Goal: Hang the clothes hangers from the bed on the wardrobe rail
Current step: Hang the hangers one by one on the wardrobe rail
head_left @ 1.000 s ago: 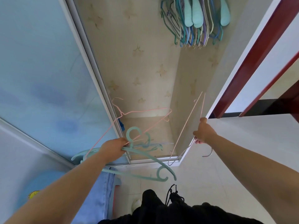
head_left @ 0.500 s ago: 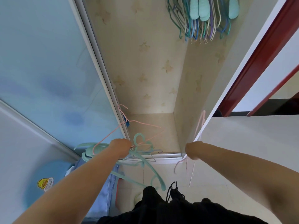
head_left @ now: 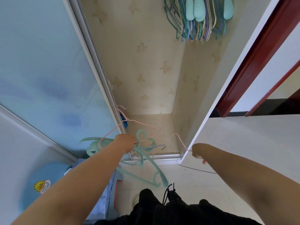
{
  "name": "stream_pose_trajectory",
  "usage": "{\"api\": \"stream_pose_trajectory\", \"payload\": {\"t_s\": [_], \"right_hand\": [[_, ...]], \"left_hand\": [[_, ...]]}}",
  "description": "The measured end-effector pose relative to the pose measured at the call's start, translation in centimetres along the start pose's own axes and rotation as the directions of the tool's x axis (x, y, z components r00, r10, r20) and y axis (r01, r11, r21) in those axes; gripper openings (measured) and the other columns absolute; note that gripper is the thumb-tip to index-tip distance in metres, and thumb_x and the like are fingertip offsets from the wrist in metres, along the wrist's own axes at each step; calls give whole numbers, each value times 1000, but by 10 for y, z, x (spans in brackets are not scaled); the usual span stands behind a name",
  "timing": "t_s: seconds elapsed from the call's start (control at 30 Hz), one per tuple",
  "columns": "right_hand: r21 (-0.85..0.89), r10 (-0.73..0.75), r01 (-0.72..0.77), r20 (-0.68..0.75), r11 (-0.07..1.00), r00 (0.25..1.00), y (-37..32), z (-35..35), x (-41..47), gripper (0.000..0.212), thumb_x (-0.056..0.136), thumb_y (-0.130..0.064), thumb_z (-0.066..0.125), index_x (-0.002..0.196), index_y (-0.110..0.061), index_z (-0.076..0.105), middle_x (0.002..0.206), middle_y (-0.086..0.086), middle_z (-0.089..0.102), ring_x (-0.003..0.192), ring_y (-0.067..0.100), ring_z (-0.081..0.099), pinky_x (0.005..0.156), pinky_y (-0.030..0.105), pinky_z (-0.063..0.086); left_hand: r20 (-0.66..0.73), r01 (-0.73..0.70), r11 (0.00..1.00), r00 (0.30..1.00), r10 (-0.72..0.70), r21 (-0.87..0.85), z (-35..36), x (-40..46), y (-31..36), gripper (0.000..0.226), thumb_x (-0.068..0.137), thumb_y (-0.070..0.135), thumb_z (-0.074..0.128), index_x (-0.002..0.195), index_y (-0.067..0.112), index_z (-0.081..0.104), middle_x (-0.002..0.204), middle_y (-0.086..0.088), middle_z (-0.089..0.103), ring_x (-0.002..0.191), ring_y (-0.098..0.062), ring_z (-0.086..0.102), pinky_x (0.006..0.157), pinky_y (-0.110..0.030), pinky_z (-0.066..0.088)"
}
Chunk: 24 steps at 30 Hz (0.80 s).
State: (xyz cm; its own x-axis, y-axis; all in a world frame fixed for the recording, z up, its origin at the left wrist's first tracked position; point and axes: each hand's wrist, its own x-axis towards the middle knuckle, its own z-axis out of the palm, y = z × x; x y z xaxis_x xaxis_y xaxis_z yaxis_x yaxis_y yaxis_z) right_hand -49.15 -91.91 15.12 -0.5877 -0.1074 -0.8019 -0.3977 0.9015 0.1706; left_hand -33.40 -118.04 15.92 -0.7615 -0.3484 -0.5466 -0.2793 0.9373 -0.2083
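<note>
My left hand (head_left: 125, 142) grips a bundle of hangers (head_left: 144, 153) at the wardrobe's lower opening: thick teal plastic ones, a pink wire one and thin pale ones, their hooks sticking up beside my fist. My right hand (head_left: 198, 151) holds a single pink wire hanger (head_left: 180, 140) by the wardrobe's white side panel; its hook points up and left, and most of its body is hidden behind my hand. Several teal, purple and cream hangers (head_left: 197, 18) hang in a tight row at the top of the wardrobe. The rail itself is out of view.
A frosted blue sliding door (head_left: 48, 70) closes the wardrobe's left half. The open compartment has beige patterned walls (head_left: 139, 62). A red door frame (head_left: 253, 57) stands at right. A blue stool with a duck sticker (head_left: 41, 186) and blue cloth lie at lower left on tiled floor.
My right hand has dropped and turned the pink wire hanger, so its hook now points up. The left hand with its bundle has stayed low at the wardrobe's base.
</note>
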Motion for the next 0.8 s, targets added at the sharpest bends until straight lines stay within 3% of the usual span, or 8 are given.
{"api": "stream_pose_trajectory", "payload": {"t_s": [0.1, 0.2, 0.27, 0.37, 0.5, 0.57, 0.63, 0.8], "right_hand": [[363, -43, -16, 152, 932, 987, 1, -5, -4, 13, 96, -3, 38, 95, 1, 50, 72, 9, 51, 55, 17, 55, 56, 32, 53], [515, -32, -62, 172, 855, 985, 1, -7, -7, 23, 93, 3, 35, 74, -5, 43, 57, 7, 39, 34, 12, 43, 38, 20, 43], [631, -42, -62, 148, 773, 988, 0, -14, -10, 27, 90, 6, 31, 69, -8, 40, 53, 5, 37, 35, 12, 37, 36, 16, 33], [745, -78, 79, -37, 662, 996, -3, -35, -18, 24, 90, 12, 38, 73, -1, 49, 65, 14, 49, 35, 14, 53, 35, 17, 43], [863, -29, 116, -118, 492, 993, -5, -62, -19, 29, 92, 11, 30, 74, -6, 45, 56, 8, 54, 36, 13, 45, 39, 17, 34], [690, -24, 213, -274, 692, 962, -4, -78, -23, 26, 97, 3, 35, 99, -1, 61, 89, 8, 71, 75, 19, 67, 66, 24, 49], [504, -22, 276, -453, 818, 891, -6, -90, -28, 30, 97, -3, 36, 114, 2, 60, 115, 14, 63, 107, 29, 60, 88, 31, 46], [340, 16, 205, -548, 918, 836, -18, -122, -50, 19, 93, -3, 42, 104, -5, 57, 110, 14, 58, 108, 32, 58, 89, 36, 46]], "left_hand": [[16, 4, 998, 1000, -3, -61, -5, 5, 6, 22, 91, 9, 48, 110, 14, 61, 90, 0, 53, 83, -22, 54, 72, -33, 46], [21, 1, 987, 1000, 2, -159, -10, 8, 15, 23, 92, 11, 47, 112, 15, 58, 94, -1, 53, 86, -22, 52, 80, -34, 47], [31, 0, 969, 999, 8, -248, -12, 14, 22, 25, 90, 9, 49, 114, 13, 57, 101, -5, 56, 92, -23, 55, 80, -33, 46], [60, 9, 940, 998, 13, -342, -15, 21, 31, 28, 84, 6, 54, 111, 6, 58, 110, -12, 61, 98, -26, 61, 75, -32, 47], [98, 47, 875, 995, 1, -481, -19, 25, 40, 25, 82, 1, 53, 106, 0, 59, 84, -13, 58, 69, -23, 57, 57, -29, 45], [114, 68, 828, 993, -5, -556, -22, 26, 42, 15, 83, 0, 54, 98, 1, 54, 74, -12, 53, 58, -20, 51, 50, -26, 41], [113, 77, 802, 994, -12, -592, -25, 28, 42, 11, 85, 1, 55, 94, 5, 50, 70, -11, 51, 56, -18, 49, 47, -25, 40], [-59, -21, 869, 998, -9, -495, -39, 35, 39, 4, 90, 7, 52, 92, 10, 54, 79, -3, 50, 76, -17, 53, 68, -29, 42]]}}
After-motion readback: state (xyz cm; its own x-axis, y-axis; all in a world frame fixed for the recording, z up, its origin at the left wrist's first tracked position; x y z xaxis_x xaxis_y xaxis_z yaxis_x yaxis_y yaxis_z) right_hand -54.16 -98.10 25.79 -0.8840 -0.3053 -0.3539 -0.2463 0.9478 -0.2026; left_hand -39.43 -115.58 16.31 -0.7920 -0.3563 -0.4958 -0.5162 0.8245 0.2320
